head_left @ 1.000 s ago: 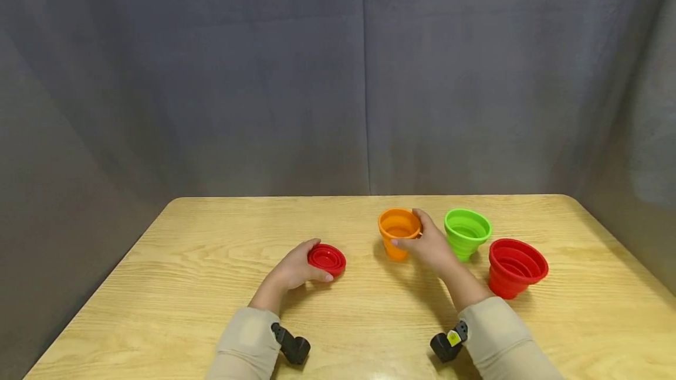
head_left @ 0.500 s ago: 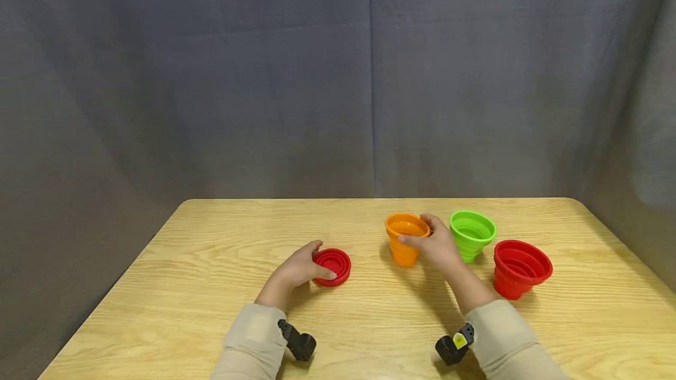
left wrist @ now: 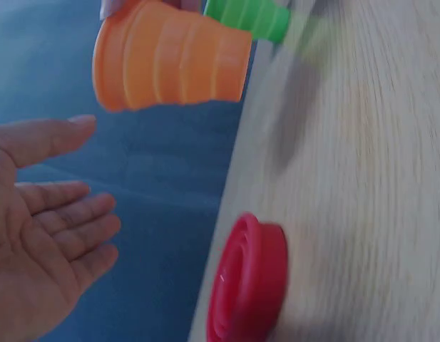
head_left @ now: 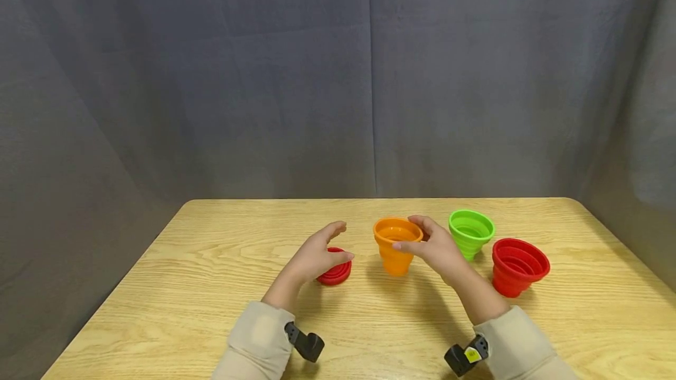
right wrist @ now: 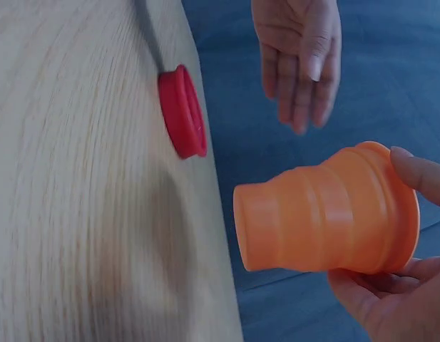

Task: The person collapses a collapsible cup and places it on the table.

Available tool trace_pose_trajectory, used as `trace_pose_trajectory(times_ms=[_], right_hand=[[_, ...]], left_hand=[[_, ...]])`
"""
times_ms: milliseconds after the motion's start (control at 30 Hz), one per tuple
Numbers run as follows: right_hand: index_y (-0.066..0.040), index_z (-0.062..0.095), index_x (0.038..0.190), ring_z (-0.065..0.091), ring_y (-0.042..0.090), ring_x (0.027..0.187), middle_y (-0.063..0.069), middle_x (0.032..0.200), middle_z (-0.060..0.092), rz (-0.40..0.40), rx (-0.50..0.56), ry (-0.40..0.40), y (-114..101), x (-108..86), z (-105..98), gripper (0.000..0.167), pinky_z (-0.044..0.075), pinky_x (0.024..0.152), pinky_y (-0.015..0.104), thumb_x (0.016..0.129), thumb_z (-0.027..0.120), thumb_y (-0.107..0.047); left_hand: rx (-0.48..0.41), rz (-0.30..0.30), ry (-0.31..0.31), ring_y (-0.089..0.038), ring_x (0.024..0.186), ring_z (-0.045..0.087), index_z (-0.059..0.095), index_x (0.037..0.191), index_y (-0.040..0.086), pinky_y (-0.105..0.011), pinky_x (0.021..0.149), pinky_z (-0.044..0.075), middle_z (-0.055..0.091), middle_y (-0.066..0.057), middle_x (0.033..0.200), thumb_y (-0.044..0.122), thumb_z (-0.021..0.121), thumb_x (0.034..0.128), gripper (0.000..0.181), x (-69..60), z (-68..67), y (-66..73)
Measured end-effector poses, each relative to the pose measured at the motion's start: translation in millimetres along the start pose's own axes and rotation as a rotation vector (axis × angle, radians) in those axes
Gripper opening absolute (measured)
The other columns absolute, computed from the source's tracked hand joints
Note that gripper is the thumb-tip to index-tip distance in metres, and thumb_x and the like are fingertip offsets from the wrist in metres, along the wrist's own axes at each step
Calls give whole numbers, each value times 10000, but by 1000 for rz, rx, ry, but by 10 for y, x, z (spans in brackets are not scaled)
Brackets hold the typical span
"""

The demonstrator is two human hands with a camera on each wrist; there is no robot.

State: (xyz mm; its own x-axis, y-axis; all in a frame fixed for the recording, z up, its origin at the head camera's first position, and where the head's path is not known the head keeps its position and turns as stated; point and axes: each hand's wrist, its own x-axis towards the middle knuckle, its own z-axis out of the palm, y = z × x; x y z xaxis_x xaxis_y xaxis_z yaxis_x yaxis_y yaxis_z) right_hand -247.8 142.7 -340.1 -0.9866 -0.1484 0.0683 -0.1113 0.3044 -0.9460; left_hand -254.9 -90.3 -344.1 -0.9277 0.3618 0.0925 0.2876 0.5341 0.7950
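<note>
My right hand (head_left: 439,252) grips an orange collapsible cup (head_left: 397,251) near its rim, thumb on the near side and fingers on the far side. In the right wrist view the orange cup (right wrist: 319,214) is fully extended, its base held off the table. My left hand (head_left: 317,258) is raised with thumb and fingers apart, holding nothing. Below it lies a flattened red collapsible cup (head_left: 335,275), partly hidden by the hand in the head view. The left wrist view shows this red cup (left wrist: 252,281) resting on the table, apart from the left hand (left wrist: 48,228).
To the right of my right hand stand an extended green collapsible cup (head_left: 471,232) and an extended red cup (head_left: 517,265). All are on a wooden table (head_left: 237,227) with a grey curtain (head_left: 274,87) behind its far edge.
My left hand has let go of the flattened red cup and risen toward the orange cup. The right hand has lifted the orange cup and brought it slightly left and nearer.
</note>
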Motion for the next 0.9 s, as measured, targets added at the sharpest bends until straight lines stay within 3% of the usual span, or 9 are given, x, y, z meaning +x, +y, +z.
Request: trace_pose_trajectory(times_ms=[167,333,633,767,900], right_hand=[[21,340,1263,450,284,1056,175,1206,440,-14,-1,-36,-84,-80,26,726,387,863,395,707,705,-270],[32,356,1255,469,276,1032,181,1206,445,-34,-6,-76,-175,-160,33,711,394,856,398,716,695,-285],[47,392,1231,488,271,995,197,1205,445,-64,21,-137,-206,-260,-33,624,378,864,423,756,660,-258],[68,419,1195,515,246,936,190,1131,496,-92,24,-166,-185,-263,-28,579,398,843,392,766,650,-245],[75,432,1165,526,228,891,176,1067,522,-116,36,-213,-153,-271,-37,525,418,814,352,780,637,-219]], left_hand=[[19,135,-23,-251,1207,312,322,1320,76,-429,967,252,367,-72,1316,193,624,793,618,-40,26,171],[76,210,-17,-181,1201,323,379,1293,128,-417,963,261,375,-4,1310,194,635,786,572,-73,61,299],[93,435,-12,-69,1171,358,583,1089,77,-296,958,288,520,26,1178,92,631,777,316,-83,155,327],[87,435,-29,-82,1117,424,619,1004,90,-286,925,332,570,35,1096,122,643,764,244,-98,156,317],[71,381,-61,-104,1023,498,630,906,122,-281,876,377,590,38,1041,161,641,764,147,-107,156,292]])
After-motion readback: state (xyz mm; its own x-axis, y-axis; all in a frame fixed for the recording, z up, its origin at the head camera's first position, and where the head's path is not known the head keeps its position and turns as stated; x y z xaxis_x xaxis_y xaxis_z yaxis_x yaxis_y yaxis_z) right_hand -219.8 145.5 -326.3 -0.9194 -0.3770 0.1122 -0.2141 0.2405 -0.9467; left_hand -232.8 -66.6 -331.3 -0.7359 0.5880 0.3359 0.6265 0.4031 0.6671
